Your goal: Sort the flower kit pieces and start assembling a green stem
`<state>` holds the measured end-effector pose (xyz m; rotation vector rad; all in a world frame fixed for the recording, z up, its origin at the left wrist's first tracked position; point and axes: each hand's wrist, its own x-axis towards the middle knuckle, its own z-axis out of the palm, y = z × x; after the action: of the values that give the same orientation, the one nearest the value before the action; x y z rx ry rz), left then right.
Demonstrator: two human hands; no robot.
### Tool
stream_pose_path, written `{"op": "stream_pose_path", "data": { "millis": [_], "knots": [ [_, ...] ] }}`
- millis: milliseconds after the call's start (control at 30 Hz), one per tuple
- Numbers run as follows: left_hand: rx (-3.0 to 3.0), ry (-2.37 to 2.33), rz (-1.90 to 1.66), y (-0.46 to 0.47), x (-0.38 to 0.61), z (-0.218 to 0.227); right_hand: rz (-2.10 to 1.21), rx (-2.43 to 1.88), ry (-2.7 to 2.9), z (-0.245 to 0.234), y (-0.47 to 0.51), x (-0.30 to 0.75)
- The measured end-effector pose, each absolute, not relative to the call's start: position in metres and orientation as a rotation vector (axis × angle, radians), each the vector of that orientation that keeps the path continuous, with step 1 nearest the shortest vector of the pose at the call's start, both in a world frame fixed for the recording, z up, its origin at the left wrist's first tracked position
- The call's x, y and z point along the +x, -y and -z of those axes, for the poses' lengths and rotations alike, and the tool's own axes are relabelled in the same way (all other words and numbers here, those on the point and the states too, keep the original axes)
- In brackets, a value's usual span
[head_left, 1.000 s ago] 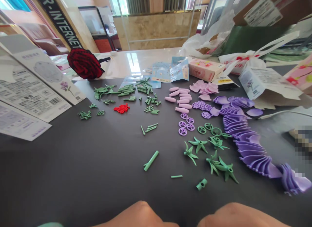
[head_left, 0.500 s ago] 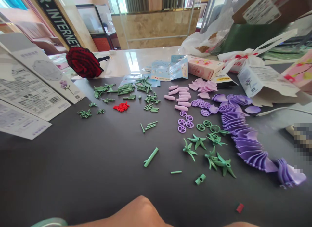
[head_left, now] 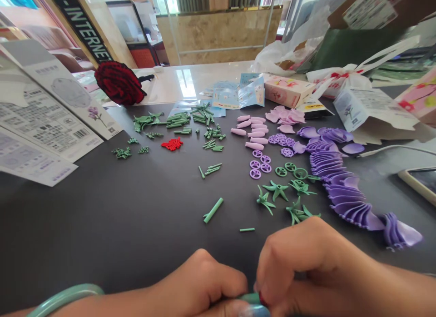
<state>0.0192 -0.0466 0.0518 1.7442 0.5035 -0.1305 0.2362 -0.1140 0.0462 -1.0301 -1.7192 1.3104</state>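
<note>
At the bottom of the view, my left hand (head_left: 204,285) is closed on a green plastic tube piece (head_left: 250,298). Its thumb lies along the near side of the tube. My right hand (head_left: 311,262) meets it there, pinching a small red piece (head_left: 262,299) against the tube's right end; fingers hide most of both parts. Just beyond my hands lie a thin green rod (head_left: 247,230) and a longer green stem (head_left: 214,210) with a side prong. Green star-shaped leaf parts (head_left: 276,190) sit past my right hand, which partly covers some of them.
Purple petals (head_left: 340,185) curve down the right side beside a phone (head_left: 420,180). Purple rings (head_left: 255,165), pink pieces (head_left: 257,133), red pieces (head_left: 172,144) and green stems (head_left: 179,119) lie farther back. An opened white box (head_left: 51,112) stands at left; packaging (head_left: 289,91) lies behind.
My right hand has come up into view and met my left hand. The green tube and red piece now show between them. The view has shifted slightly.
</note>
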Motion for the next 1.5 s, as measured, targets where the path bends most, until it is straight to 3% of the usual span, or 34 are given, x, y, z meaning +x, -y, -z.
{"op": "stream_pose_path", "data": {
  "millis": [333, 700, 1167, 1300, 1500],
  "knots": [
    [1.479, -0.544, 0.249, 0.037, 0.03, -0.062, -1.388, -0.962, 1.709, -0.055, 0.101, 0.241],
    [1.171, -0.543, 0.234, 0.036, 0.028, -0.051, -1.784, -0.878, 1.27, -0.056, 0.102, 0.245],
    [1.494, -0.502, 0.199, 0.038, 0.027, -0.061, -2.058, -0.862, 0.972, -0.055, 0.103, 0.238],
    [1.658, -0.487, 0.126, 0.044, 0.024, -0.062, -1.945, -0.969, 1.164, -0.055, 0.105, 0.238],
    [1.715, -0.494, 0.126, 0.044, 0.024, -0.063, -1.476, -1.098, 1.681, -0.06, 0.108, 0.238]
  ]
}}
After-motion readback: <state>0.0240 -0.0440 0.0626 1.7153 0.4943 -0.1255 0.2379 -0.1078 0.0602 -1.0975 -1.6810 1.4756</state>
